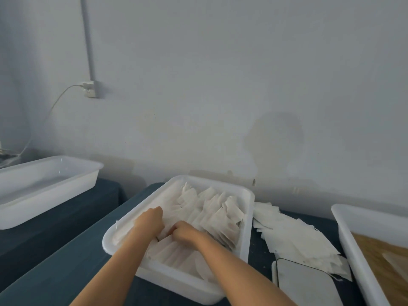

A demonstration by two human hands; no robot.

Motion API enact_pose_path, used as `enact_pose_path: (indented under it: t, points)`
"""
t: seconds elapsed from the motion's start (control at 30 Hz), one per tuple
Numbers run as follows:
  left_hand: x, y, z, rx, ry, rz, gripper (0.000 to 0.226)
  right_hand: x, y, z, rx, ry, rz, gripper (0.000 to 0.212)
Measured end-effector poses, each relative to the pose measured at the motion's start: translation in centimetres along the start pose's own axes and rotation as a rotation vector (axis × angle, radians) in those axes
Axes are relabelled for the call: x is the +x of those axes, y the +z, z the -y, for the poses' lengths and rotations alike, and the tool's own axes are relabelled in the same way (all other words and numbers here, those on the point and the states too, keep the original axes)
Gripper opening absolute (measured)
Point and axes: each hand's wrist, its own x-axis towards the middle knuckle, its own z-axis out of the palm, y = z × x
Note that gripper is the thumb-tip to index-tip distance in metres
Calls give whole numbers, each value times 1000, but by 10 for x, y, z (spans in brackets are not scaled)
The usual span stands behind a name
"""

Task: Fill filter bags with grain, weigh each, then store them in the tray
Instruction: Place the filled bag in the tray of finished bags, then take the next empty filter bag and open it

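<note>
The white tray (247, 219) with the filled filter bags (220, 217) stands on the bench (72, 261), in the middle of the view. Its long axis runs from the near left corner toward the far right, a little turned against the wall. The bags inside stand on edge in rows that follow this axis, their flat faces leaning to the right.

Both hands are inside the tray at its near half. The left hand (150, 221) has the fingers curled down among the bags; the right hand (184, 233) is just beside it, almost touching, fingers also curled into the row. Whether each grip really holds a bag I cannot tell, because the fingertips are hidden.

Right of the tray lies a loose pile of empty filter bags (293, 237), and near it the flat scale (306, 283). At the right edge a second tray (344, 230) holds brown grain (379, 261). A third white tray (44, 191) stands at the left. The bench has a dark blue-green cover. Behind is a pale wall (220, 85) with a socket (91, 89) and a cable (53, 109).
</note>
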Motion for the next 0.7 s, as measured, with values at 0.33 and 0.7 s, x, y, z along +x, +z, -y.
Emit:
enact_pose_path:
  t: [0.33,0.7]
  points:
    - [-15,-41,-65,-153,153,-435,17,-62,-96,-49,153,-256,-509,19]
    - [-19,-22,-151,-208,331,-375,16,-105,-139,-217,-218,657,-515,70]
